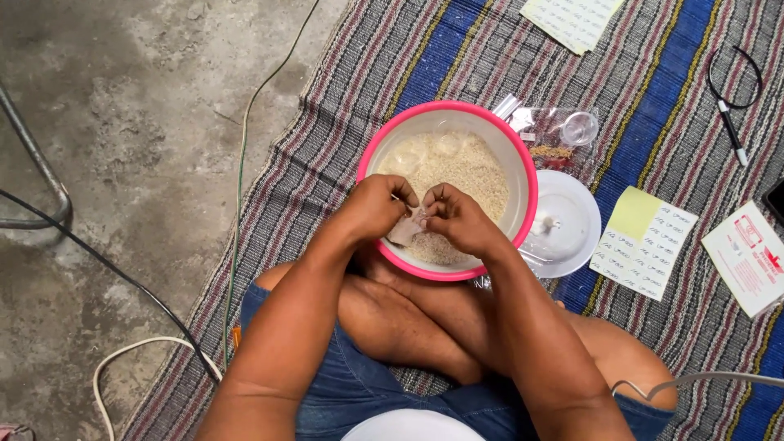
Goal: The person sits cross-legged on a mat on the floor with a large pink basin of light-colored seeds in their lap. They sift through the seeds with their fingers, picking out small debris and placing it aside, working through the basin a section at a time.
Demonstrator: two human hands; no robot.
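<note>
Left hand (377, 206) and right hand (457, 217) meet over near rim of pink bowl (529, 175), fingers pinched together on small pale packet (406, 231) held between them above rice (465, 167). White lid (572, 224) right of bowl, touching rim. Clear bag (563, 135) behind lid. Yellow note (637, 214) right of lid. Bowl rests on striped mat (457, 57).

Soft, even daylight fills the scene, bright without harsh contrast. Shadows are faint and diffuse, darkest under the arms and between the legs. The pink bowl (447, 189) shows a mild sheen on its rim; the white lid (566, 222) looks slightly washed out. Focus is sharp throughout, with slight wide-angle bending towards the edges.
</note>
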